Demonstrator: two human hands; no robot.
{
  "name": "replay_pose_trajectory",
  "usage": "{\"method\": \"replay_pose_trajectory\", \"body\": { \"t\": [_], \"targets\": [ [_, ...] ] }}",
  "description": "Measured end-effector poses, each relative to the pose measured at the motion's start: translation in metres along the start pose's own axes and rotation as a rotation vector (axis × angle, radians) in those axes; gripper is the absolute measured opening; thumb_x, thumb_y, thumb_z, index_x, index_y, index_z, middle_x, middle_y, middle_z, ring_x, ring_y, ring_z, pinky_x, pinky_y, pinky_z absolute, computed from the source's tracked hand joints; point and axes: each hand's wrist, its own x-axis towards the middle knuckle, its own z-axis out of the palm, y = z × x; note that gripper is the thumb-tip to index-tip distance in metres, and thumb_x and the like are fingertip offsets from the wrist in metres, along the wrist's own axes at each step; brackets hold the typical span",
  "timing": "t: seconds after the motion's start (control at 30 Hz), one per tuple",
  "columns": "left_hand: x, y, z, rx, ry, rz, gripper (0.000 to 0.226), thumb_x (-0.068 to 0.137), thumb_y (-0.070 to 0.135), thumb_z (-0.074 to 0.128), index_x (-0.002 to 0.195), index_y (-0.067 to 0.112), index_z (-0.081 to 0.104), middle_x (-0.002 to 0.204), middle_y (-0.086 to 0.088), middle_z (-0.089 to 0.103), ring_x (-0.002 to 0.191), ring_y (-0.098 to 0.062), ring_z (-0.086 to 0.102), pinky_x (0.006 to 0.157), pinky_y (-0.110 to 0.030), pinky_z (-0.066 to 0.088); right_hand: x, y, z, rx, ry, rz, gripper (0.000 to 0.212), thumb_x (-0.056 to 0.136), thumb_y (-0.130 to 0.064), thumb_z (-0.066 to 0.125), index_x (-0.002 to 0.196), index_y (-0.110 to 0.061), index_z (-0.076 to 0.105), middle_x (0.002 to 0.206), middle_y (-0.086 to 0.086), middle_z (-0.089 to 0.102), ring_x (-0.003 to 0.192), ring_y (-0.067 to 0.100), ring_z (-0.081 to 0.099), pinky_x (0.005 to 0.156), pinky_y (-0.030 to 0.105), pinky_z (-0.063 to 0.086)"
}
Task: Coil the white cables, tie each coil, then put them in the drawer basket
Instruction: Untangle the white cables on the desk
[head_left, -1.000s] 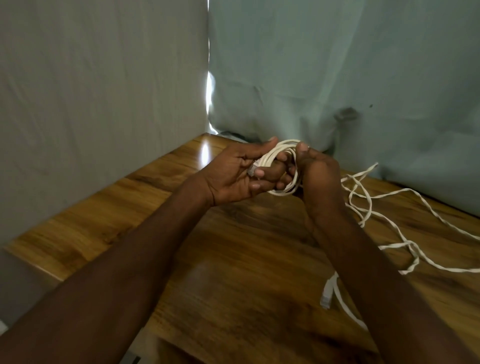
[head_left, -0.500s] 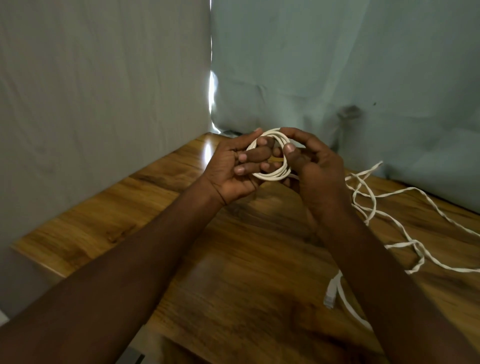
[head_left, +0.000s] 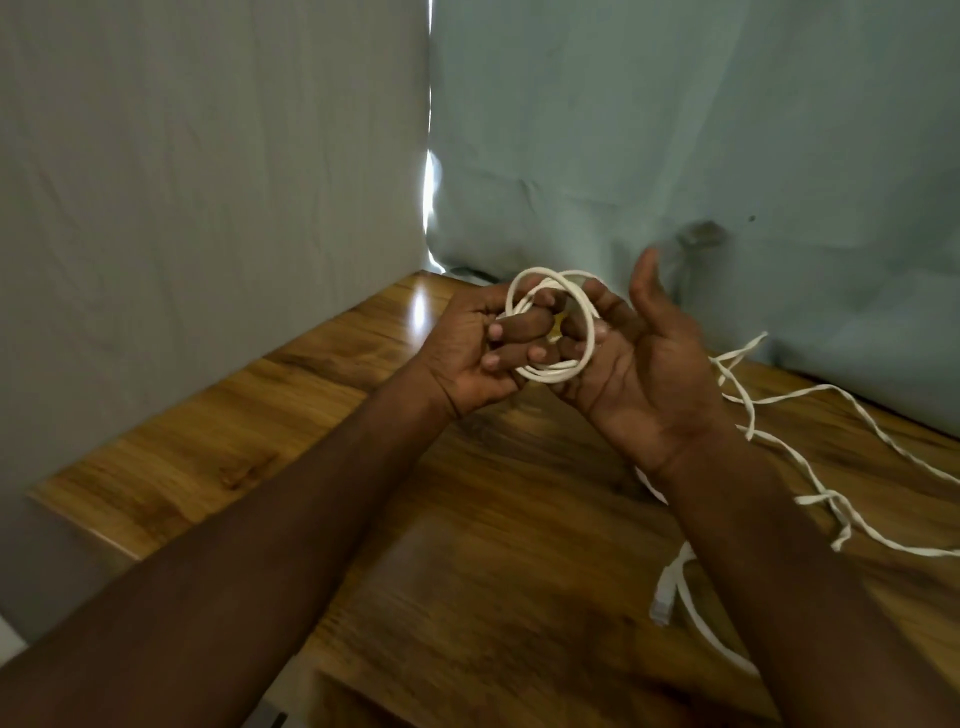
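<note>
The left hand (head_left: 480, 345) grips a small coil (head_left: 551, 325) of white cable, its fingers curled through the ring and closing on the turns, held up above the wooden surface (head_left: 467, 545) near the far corner. The right hand (head_left: 641, 374) sits just beside it, palm turned up and thumb raised; its fingers reach into the right side of the coil and look to be touching the turns, though whether they pinch the cable or only steady it cannot be told. The step in hand seems to be the winding itself, with only a few turns made. To do it well, the left hand should keep the turns stacked flat and of like width, pinching them at one spot so none springs out, while the right hand feeds each new length round with a slight twist so the cable lies without kinks. The tail (head_left: 779, 447) trails off to the right across the surface in loose, crossing loops, and these may snag or knot as they are drawn in, so the slack is best pulled in gently and shaken free before each turn. A plug (head_left: 662, 603) on a cable end lies on the surface by the right forearm; enough end should be left for tying the coil. No drawer basket is in view. No brand, label or writing can be read anywhere, neither on the cable nor on the cloth (head_left: 675, 130) hung behind.
</note>
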Motion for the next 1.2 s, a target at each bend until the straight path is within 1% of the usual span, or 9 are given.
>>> {"method": "replay_pose_trajectory", "body": {
  "t": [0.07,0.2,0.37,0.5,0.73,0.9,1.0,1.07,1.2],
  "targets": [
    [0.001,-0.001,0.0,-0.017,0.042,0.023,0.023,0.089,0.012,0.039,0.078,0.006,0.059,0.046,0.007,0.021,0.032,-0.01,0.013,0.056,-0.021,0.043,-0.001,-0.001,0.002,-0.189,0.056,-0.053,0.055,0.099,-0.056,0.049,0.103,-0.008,0.075,0.114,0.024,0.065,0.103,0.039,0.067,0.096,0.055,0.054],
    [0.004,-0.001,-0.006,0.055,0.085,0.038,0.035,0.091,0.009,0.036,0.072,0.009,0.065,0.042,0.008,0.033,0.033,-0.009,0.018,0.068,-0.025,0.029,0.0,0.006,-0.001,-0.355,0.15,-0.116,0.057,0.091,-0.041,0.074,0.132,-0.003,0.06,0.119,0.018,0.073,0.104,0.038,0.07,0.097,0.055,0.054],
    [-0.001,0.005,-0.005,0.082,0.033,-0.036,0.031,0.103,0.018,0.034,0.085,0.006,0.056,0.044,0.007,0.035,0.034,-0.011,0.015,0.066,-0.024,0.045,0.005,0.01,-0.006,-0.325,0.268,-0.181,0.024,0.098,-0.023,0.067,0.115,-0.006,0.07,0.079,0.002,0.07,0.07,0.014,0.066,0.078,0.04,0.057],
    [-0.005,0.007,0.004,0.117,-0.029,-0.095,0.038,0.108,0.034,0.032,0.094,0.005,0.052,0.048,0.004,0.032,0.032,-0.009,0.029,0.064,-0.025,0.049,0.011,0.011,-0.014,-0.174,0.319,-0.122,0.031,0.103,-0.019,0.057,0.125,0.002,0.064,0.068,0.003,0.057,0.054,0.011,0.055,0.062,0.031,0.056],
    [-0.004,-0.004,0.015,0.324,-0.015,-0.084,0.034,0.112,0.028,0.035,0.093,0.008,0.055,0.05,0.007,0.035,0.036,-0.006,0.033,0.067,-0.025,0.047,0.02,0.026,-0.021,0.034,0.404,-0.129,0.023,0.101,-0.024,0.052,0.113,-0.004,0.057,0.055,-0.002,0.047,0.049,0.014,0.044,0.065,0.036,0.043],
    [-0.004,-0.006,0.018,0.348,-0.025,-0.102,0.03,0.111,0.021,0.036,0.093,0.008,0.056,0.052,0.008,0.036,0.038,-0.004,0.033,0.066,-0.023,0.05,0.024,0.024,-0.025,-0.028,0.502,-0.106,0.044,0.079,-0.03,0.066,0.114,-0.002,0.067,0.055,0.001,0.051,0.066,0.031,0.049,0.079,0.052,0.043],
    [-0.004,-0.003,0.019,0.307,-0.046,-0.113,0.03,0.112,0.022,0.032,0.094,0.009,0.052,0.053,0.008,0.041,0.038,-0.003,0.036,0.067,-0.021,0.048,0.021,0.02,-0.025,-0.038,0.47,-0.119,0.036,0.09,-0.026,0.065,0.113,0.001,0.066,0.062,0.005,0.051,0.057,0.028,0.05,0.062,0.036,0.052],
    [-0.004,-0.002,0.018,0.273,-0.054,-0.107,0.029,0.111,0.021,0.03,0.095,0.008,0.05,0.054,0.008,0.044,0.037,-0.002,0.036,0.069,-0.022,0.052,0.017,0.018,-0.021,-0.099,0.494,-0.135,0.025,0.098,-0.023,0.063,0.111,-0.002,0.066,0.062,0.005,0.057,0.051,0.019,0.053,0.049,0.028,0.05],
    [-0.005,-0.001,0.014,0.166,-0.046,-0.095,0.027,0.11,0.021,0.032,0.094,0.008,0.049,0.053,0.01,0.029,0.037,-0.006,0.021,0.061,-0.023,0.051,0.006,0.017,-0.01,-0.658,0.754,-0.446,0.026,0.094,-0.035,0.074,0.108,-0.014,0.066,0.067,-0.011,0.068,0.061,0.007,0.066,0.059,0.03,0.057]
  ]
}}
